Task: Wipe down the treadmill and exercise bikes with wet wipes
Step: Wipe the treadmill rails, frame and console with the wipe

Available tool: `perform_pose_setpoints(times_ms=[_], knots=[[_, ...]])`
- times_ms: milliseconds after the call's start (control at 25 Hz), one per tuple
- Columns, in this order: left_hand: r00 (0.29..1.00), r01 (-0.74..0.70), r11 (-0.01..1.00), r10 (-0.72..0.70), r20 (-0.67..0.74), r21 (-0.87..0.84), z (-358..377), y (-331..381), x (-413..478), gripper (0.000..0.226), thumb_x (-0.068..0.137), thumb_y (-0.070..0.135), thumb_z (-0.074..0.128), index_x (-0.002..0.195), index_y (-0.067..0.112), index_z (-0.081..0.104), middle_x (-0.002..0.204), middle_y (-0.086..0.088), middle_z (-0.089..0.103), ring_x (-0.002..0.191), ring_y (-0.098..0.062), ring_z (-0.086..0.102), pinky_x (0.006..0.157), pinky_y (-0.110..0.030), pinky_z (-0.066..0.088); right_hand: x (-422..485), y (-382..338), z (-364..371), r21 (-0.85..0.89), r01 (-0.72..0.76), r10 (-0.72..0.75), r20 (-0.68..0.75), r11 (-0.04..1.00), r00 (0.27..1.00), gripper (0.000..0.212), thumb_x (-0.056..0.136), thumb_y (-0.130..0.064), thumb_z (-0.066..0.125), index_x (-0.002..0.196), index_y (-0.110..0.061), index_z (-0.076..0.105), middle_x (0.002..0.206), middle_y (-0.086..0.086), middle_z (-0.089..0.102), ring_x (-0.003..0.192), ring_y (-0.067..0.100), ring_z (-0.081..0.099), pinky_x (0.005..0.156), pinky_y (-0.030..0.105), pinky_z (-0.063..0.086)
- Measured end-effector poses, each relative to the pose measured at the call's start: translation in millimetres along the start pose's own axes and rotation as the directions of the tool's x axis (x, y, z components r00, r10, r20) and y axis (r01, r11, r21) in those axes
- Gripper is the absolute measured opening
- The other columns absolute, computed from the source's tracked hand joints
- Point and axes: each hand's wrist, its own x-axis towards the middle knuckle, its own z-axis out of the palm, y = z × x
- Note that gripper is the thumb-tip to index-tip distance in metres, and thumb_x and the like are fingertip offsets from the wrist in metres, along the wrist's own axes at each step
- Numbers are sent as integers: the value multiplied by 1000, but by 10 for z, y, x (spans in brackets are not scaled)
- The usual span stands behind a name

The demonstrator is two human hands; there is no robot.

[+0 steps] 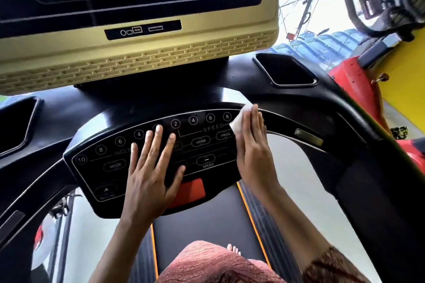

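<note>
Pressing crumpled white wet wipe against right end of glossy black treadmill button panel with right hand, fingers straight, together. Resting left hand splayed, holding nothing, across keys. Risking accidental key press, dark belt starting underfoot; risking wipe slipping from under flat fingers.

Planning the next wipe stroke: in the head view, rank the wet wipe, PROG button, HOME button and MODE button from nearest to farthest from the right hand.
1. wet wipe, under the fingers of the right hand.
2. PROG button, just left of it.
3. HOME button, farther left, mid-panel.
4. MODE button, far left, beyond the left hand.
</note>
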Motion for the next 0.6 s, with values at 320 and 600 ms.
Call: perform_pose_setpoints(times_ms=[320,600], knots=[[1000,-13,1000,13,-9,-8,-13,0,-5,60,92,40,45,144,11,40,156,-10,24,146,-25,18,118,-40,6,-911,-125,-12,-141,293,-269,167,946,949,46,101,-24,37,145,-9,37,153,5,32,145,19,23,113,46,29],[1000,-22,999,22,-6,-25,-20,-7,-22,59,93,39,45,145,12,39,156,-11,24,147,-25,17,118,-43,8,-1047,-498,112,-43,313,-296,224,949,929,46,101,-22,38,145,-9,36,153,3,31,145,15,20,118,38,21]])
